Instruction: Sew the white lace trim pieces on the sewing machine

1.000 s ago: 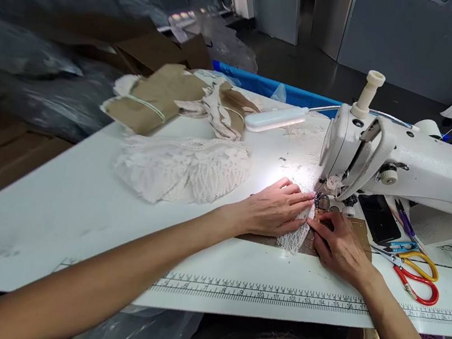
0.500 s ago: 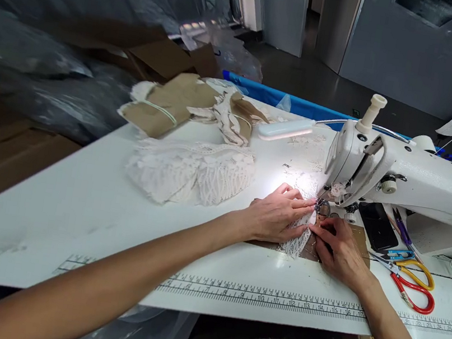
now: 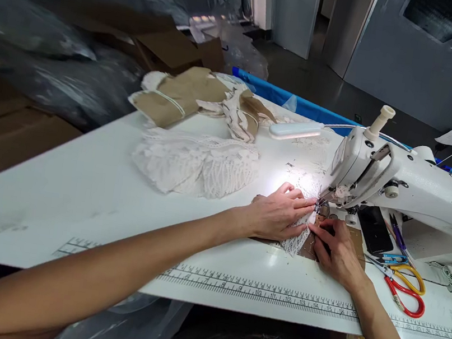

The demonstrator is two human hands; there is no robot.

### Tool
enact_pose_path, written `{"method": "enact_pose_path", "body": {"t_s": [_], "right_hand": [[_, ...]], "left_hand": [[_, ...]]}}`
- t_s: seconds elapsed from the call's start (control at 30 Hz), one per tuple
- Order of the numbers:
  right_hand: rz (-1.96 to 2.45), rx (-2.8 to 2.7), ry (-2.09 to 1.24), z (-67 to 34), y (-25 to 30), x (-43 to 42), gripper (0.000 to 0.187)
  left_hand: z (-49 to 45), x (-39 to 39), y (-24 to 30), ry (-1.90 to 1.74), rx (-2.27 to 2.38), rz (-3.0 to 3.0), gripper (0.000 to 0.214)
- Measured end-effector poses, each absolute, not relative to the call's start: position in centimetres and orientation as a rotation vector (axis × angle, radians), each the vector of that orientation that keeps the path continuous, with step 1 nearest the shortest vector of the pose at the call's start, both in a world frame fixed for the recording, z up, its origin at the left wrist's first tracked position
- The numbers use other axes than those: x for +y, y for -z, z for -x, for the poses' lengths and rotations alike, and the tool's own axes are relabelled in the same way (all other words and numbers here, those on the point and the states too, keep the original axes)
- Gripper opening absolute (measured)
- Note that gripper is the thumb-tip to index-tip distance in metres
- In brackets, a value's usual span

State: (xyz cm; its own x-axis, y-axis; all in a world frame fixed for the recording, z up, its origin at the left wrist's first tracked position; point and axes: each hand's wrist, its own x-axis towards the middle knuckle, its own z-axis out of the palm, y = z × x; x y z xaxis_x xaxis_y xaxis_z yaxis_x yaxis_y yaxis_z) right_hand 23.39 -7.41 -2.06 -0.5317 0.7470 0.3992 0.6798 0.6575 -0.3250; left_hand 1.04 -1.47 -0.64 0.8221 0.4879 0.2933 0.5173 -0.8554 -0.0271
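A piece of white lace fabric (image 3: 295,242) lies under the presser foot of the white sewing machine (image 3: 408,182), over a brown sheet. My left hand (image 3: 281,214) rests flat on the lace, fingers stretched toward the needle area. Just right of it, my right hand (image 3: 335,248) pinches the lace's edge between thumb and forefinger. A bright lamp spot falls behind my left fingers. The needle tip is too small to make out. More gathered white lace (image 3: 196,165) lies to the left of my hands.
Tied bundles of brown and white pieces (image 3: 179,97) sit at the back. Right of my right hand are scissors (image 3: 408,284) with red and yellow handles, a black phone (image 3: 375,230) and blue snips (image 3: 393,259). A ruler strip (image 3: 258,292) runs along the front edge.
The camera view has tilted and shifted slightly. Both hands stay in nearly the same place on the lace by the needle; no clear movement of the fabric shows.
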Motion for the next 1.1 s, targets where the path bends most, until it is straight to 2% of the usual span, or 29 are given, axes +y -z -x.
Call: {"method": "enact_pose_path", "body": {"t_s": [0.3,0.5,1.1], "right_hand": [[1.117,-2.393,-0.139,-23.5,2.0,-7.4,0.032],[1.120,-2.375,-0.167,-23.4,2.2,-7.3,0.037],[1.123,-2.372,-0.153,-23.3,2.1,-7.5,0.031]], "left_hand": [[-1.1,-1.2,1.1,0.615,-0.504,2.847,0.027],[-0.8,-0.9,1.3,0.575,-0.525,2.915,0.027],[-0.5,-1.1,0.1,0.556,-0.610,3.084,0.026]]}}
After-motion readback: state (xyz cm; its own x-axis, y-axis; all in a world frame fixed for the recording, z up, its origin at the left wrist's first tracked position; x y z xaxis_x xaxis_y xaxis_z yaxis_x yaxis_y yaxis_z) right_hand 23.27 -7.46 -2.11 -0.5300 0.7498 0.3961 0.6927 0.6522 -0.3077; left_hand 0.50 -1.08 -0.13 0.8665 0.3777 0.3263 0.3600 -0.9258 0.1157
